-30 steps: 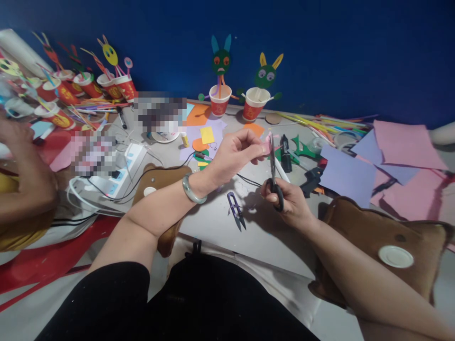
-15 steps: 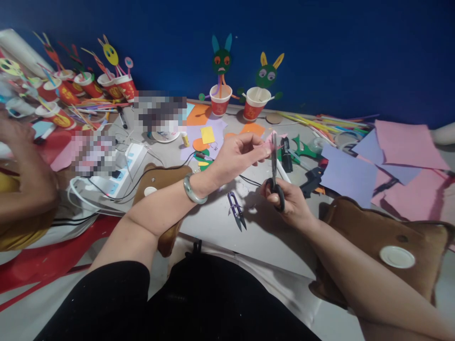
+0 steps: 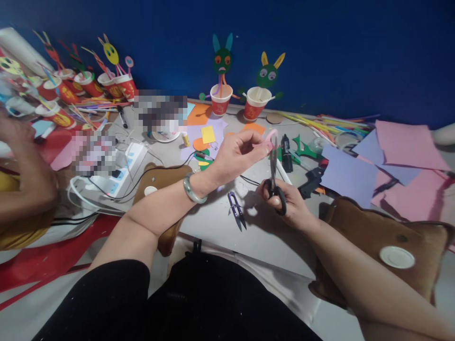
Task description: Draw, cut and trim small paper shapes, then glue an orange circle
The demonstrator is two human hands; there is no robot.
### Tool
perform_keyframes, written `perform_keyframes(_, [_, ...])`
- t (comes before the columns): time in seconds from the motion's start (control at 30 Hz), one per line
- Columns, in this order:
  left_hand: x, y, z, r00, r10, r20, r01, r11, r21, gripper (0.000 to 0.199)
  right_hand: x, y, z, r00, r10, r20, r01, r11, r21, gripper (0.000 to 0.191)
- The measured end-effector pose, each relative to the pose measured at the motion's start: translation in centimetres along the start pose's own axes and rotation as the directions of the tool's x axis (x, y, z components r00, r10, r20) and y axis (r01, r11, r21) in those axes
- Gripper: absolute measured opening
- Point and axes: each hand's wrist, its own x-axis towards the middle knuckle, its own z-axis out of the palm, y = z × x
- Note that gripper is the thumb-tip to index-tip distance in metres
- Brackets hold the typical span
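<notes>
Between the thumb and fingers of my left hand (image 3: 240, 154) is a small piece of pink paper (image 3: 269, 140), with a curved end sticking up past the fingertips. My right hand (image 3: 287, 203) is wrapped round the black handles of the scissors (image 3: 273, 170), whose blades point upward and meet the paper. Whether the blades are parted is hard to tell. Below the hands, a small pair of thread snips (image 3: 236, 210) lies on the table (image 3: 209, 222).
Two paper cups (image 3: 220, 100) with green paper figures stand at the back. A glue gun (image 3: 313, 179), a black marker (image 3: 286, 154) and purple paper (image 3: 350, 173) lie at the right. At the left are a power strip (image 3: 126, 170) and another person's arm (image 3: 28, 166).
The pink paper shows a curved end above the blades where it was more angular. The scissors have turned slightly, and their handle loops look further apart.
</notes>
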Motion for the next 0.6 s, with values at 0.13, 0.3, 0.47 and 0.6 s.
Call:
perform_keyframes(0.13, [0.01, 0.08, -0.04, 1.000, 0.016, -0.006, -0.016, 1.000, -0.023, 0.040, 0.01, -0.07, 0.00, 1.000, 0.007, 0.008, -0.007, 1.000, -0.007, 0.070])
perform_keyframes(0.3, [0.02, -0.44, -0.24, 0.999, -0.030, 0.020, 0.030, 1.000, 0.008, 0.030, 0.05, -0.13, 0.04, 1.000, 0.020, -0.002, -0.020, 1.000, -0.021, 0.072])
perform_keyframes(0.47, [-0.16, -0.48, 0.00, 0.996, -0.079, 0.045, 0.076, 0.996, 0.047, 0.023, 0.06, -0.37, 0.04, 0.999, 0.035, -0.001, -0.035, 0.999, -0.017, 0.073])
perform_keyframes(0.6, [-0.28, -0.49, 0.29, 0.995, -0.097, 0.032, 0.094, 0.993, 0.072, 0.021, 0.00, -0.60, 0.02, 0.999, 0.049, -0.007, -0.049, 0.999, -0.004, 0.072])
